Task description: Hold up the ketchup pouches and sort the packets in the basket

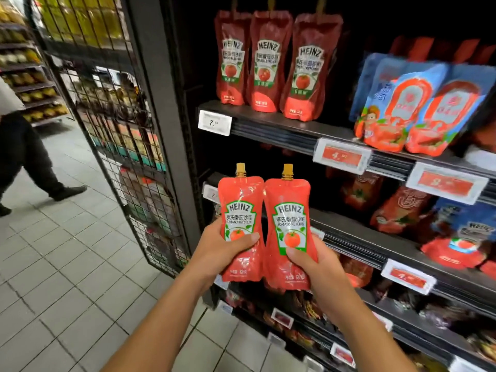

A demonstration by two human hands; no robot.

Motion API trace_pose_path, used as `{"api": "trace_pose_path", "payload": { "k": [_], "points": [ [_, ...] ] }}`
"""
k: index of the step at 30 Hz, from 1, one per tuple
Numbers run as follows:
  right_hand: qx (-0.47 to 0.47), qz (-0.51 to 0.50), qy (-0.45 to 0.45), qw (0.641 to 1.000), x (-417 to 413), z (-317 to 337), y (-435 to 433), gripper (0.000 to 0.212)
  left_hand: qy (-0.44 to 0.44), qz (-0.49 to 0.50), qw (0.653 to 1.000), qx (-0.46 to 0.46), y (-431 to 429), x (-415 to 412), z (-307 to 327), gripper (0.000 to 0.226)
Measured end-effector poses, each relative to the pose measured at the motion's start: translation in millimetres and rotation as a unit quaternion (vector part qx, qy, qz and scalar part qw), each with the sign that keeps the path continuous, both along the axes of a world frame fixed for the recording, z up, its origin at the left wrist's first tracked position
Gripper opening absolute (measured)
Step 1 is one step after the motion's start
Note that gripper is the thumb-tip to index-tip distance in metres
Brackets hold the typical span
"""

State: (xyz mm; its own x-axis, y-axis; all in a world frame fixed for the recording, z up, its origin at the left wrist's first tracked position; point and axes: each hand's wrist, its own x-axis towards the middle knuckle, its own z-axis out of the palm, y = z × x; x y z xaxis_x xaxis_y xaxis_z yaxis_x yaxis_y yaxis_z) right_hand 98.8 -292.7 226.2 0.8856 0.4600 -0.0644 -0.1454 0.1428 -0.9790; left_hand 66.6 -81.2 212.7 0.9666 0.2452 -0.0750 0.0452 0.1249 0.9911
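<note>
two heinz tomato ketchup pouches were up in front of the shelving, one in each hand, side by side and touching along their inner edges, both upright with their yellow spout caps on top. the left hand (217, 253) gripped the left ketchup pouch (239, 218) around its lower half, thumb laid across the front just under the tomato picture, fingers wrapped behind. the right hand (319, 267) gripped the right ketchup pouch (288, 224) the same way, thumb pressed on the lower corner of the label.

both pouches were clear of the shelves, in the air level with the second shelf (357, 237) and near its left end. as far as could be judged, the picking up was done: each hand already had its pouch, labels facing the camera. whether they were meant to go back on a shelf or be carried off could not be told.

above, on the top shelf (271, 122), three darker red heinz pouches (268, 63) stood in a row behind a white price tag (214, 122), with blue and red sauce pouches (418, 106) to their right. more red pouches and red price labels (342, 157) filled the lower shelves, blurred. a black wire mesh panel (112, 124) closed the end of the unit, and beyond it another person's legs (29, 162) crossed the grey tiled floor (67, 264).
</note>
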Motion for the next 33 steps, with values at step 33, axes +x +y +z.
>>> {"api": "trace_pose_path", "payload": {
  "k": [33],
  "points": [
    [-0.158,-0.291,-0.037,0.943,209,-38,143,0.013,-0.112,-0.027,0.989,0.089,129,266,-7,0.042]
  ]
}}
